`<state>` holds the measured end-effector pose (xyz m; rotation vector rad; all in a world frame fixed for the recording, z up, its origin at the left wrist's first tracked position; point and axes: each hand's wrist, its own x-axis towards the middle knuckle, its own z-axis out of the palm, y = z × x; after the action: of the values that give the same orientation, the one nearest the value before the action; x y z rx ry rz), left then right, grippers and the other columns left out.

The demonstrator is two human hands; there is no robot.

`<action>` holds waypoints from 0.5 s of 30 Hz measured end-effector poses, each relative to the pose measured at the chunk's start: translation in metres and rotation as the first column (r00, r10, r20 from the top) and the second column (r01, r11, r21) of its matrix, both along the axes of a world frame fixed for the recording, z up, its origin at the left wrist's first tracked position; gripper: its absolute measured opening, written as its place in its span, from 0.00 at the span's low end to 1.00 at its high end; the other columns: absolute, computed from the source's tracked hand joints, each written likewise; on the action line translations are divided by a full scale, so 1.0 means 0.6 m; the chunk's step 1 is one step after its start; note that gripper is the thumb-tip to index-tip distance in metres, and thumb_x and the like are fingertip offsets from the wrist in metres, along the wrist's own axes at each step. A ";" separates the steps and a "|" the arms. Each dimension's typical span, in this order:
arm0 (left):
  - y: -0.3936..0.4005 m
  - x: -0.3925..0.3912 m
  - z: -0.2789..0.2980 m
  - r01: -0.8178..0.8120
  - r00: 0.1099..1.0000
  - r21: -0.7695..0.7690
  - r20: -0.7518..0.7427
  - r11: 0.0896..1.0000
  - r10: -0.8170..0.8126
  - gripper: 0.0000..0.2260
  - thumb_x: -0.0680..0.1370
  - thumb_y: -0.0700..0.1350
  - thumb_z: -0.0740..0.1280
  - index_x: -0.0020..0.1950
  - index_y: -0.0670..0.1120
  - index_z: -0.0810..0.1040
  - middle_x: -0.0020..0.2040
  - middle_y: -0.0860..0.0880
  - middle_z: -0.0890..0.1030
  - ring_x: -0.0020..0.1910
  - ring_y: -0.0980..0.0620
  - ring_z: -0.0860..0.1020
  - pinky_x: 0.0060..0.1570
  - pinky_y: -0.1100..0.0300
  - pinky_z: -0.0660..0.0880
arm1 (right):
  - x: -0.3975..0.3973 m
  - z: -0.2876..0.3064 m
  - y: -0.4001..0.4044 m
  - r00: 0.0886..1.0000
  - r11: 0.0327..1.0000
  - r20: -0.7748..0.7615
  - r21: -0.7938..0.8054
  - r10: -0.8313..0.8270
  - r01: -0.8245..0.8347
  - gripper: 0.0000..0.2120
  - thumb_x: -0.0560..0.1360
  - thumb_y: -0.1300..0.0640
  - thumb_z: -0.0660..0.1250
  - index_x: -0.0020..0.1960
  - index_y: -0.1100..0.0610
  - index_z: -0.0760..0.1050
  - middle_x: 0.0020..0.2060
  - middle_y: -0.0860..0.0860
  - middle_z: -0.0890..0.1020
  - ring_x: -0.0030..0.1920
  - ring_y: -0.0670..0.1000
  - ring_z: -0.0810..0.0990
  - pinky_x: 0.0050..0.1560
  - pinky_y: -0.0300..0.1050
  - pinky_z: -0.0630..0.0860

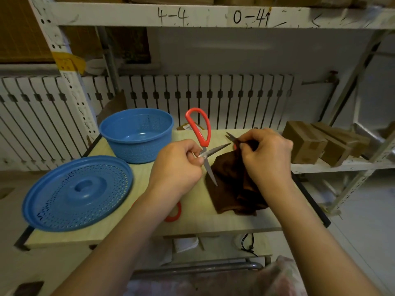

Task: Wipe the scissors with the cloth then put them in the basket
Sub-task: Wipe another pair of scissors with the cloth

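A pair of red-handled scissors (203, 142) is held above the middle of the table (192, 223), pinched near its pivot by the curled fingers of the left hand (177, 165). The scissors are held open: one red handle loop is raised toward the far edge, one blade is pointed down toward the near edge with its tip against the brown cloth (233, 184), and the other blade is angled to the right. A second red loop (174, 212) is seen on the table beneath the left wrist, mostly hidden; whether it belongs to the same scissors cannot be told.

The cloth is draped in the right half of the table, its lower folds resting on the surface and its upper part gathered into the right hand (265, 152), whose fingers are clenched round it. A thin metal tip (230, 136) is seen just beyond the right-hand fingers; what it belongs to cannot be told.

A blue basket (136, 135), perforated round its wall, is set at the far left corner of the table, upright and open; nothing is seen inside it but its own bare bottom. Its blue lid (77, 193), pierced with small holes and topped by a moulded knob, is laid flat at the near left corner, just beside the basket and overhanging the left edge.

Brown cardboard boxes (305, 144) are stacked on a shelf to the right of the table.
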<state>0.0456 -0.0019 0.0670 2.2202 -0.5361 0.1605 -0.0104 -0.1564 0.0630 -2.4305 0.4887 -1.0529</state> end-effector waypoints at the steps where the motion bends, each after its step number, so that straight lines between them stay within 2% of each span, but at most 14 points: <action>1: 0.001 0.002 0.000 -0.015 1.000 0.009 -0.006 1.000 0.015 0.09 0.77 0.42 0.67 0.40 0.54 0.76 0.34 0.56 0.74 0.33 0.57 0.71 0.31 0.66 0.62 | -0.004 0.001 -0.002 1.000 1.000 0.030 0.029 0.009 -0.010 0.07 0.75 0.59 0.70 0.51 0.51 0.81 0.45 0.44 0.78 0.54 0.48 0.76 0.64 0.49 0.65; 3: 0.002 0.007 -0.001 -0.037 0.999 0.031 -0.022 0.999 0.038 0.07 0.77 0.42 0.67 0.42 0.53 0.77 0.35 0.56 0.75 0.35 0.57 0.72 0.32 0.64 0.64 | -0.010 0.005 0.006 0.995 0.998 0.083 0.031 0.048 -0.051 0.07 0.74 0.58 0.70 0.52 0.51 0.81 0.45 0.42 0.77 0.53 0.46 0.75 0.63 0.53 0.68; 5: -0.003 0.009 0.000 -0.033 0.999 0.037 -0.031 0.999 0.034 0.06 0.77 0.42 0.67 0.43 0.53 0.78 0.37 0.56 0.76 0.37 0.57 0.73 0.33 0.63 0.65 | -0.012 0.007 0.023 0.995 0.995 0.028 -0.027 0.095 -0.094 0.08 0.75 0.55 0.70 0.53 0.49 0.81 0.45 0.40 0.75 0.53 0.42 0.69 0.61 0.45 0.61; 7: -0.009 0.007 0.002 -0.018 1.000 0.039 -0.017 0.999 0.019 0.06 0.76 0.42 0.68 0.42 0.53 0.78 0.35 0.56 0.75 0.36 0.56 0.73 0.33 0.62 0.66 | -0.005 0.004 0.042 0.991 0.982 -0.052 -0.140 0.120 -0.126 0.07 0.75 0.54 0.69 0.52 0.48 0.81 0.44 0.41 0.76 0.52 0.43 0.67 0.54 0.42 0.55; 9: -0.008 0.004 0.003 -0.009 1.000 0.048 0.017 0.999 0.008 0.06 0.76 0.43 0.68 0.42 0.52 0.77 0.34 0.55 0.75 0.35 0.56 0.73 0.33 0.62 0.66 | 0.003 0.000 0.048 0.995 0.978 -0.055 -0.185 0.087 -0.095 0.06 0.75 0.55 0.69 0.51 0.48 0.82 0.44 0.44 0.79 0.52 0.47 0.70 0.52 0.43 0.54; 13: 0.009 0.014 0.000 -0.019 1.000 0.001 -0.017 1.000 0.019 0.11 0.77 0.43 0.68 0.38 0.57 0.75 0.35 0.55 0.77 0.36 0.56 0.74 0.34 0.62 0.67 | 0.010 -0.002 0.010 0.998 0.997 -0.055 -0.073 -0.043 0.039 0.07 0.76 0.55 0.68 0.53 0.49 0.81 0.48 0.46 0.80 0.56 0.50 0.71 0.54 0.45 0.56; 15: 0.016 0.024 0.001 -0.027 0.997 -0.054 -0.067 0.998 0.023 0.12 0.76 0.42 0.69 0.38 0.58 0.75 0.39 0.53 0.79 0.39 0.54 0.77 0.38 0.60 0.71 | 0.007 -0.002 -0.002 1.000 1.000 -0.004 0.000 -0.011 0.011 0.07 0.76 0.56 0.69 0.52 0.48 0.80 0.47 0.44 0.79 0.54 0.45 0.68 0.56 0.45 0.58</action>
<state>0.0598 0.0077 0.0674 2.1713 -0.4626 0.1124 -0.0064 -0.1579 0.0618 -2.4332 0.5040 -1.0524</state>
